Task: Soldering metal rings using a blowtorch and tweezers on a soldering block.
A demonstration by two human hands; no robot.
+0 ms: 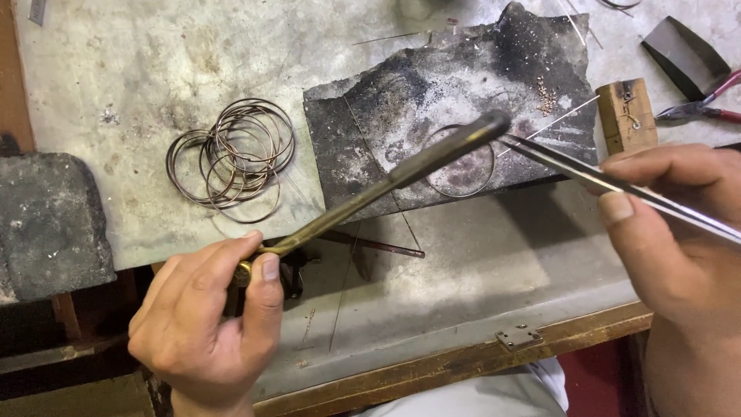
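Here, wire ring (460, 161) beyond torch (386, 185), left hand (207, 316)

place: jewellery workshop | signs: scorched soldering slab (432, 100), pile of wire bangles (231, 158), pliers (698, 104), worn wooden bench (463, 359)

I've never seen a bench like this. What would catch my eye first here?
Probably the long brass torch pipe held in the left hand, its tip meeting the tweezers in the right hand over a single wire ring on a charred slab. Left of that lies a heap of thin wire bangles.
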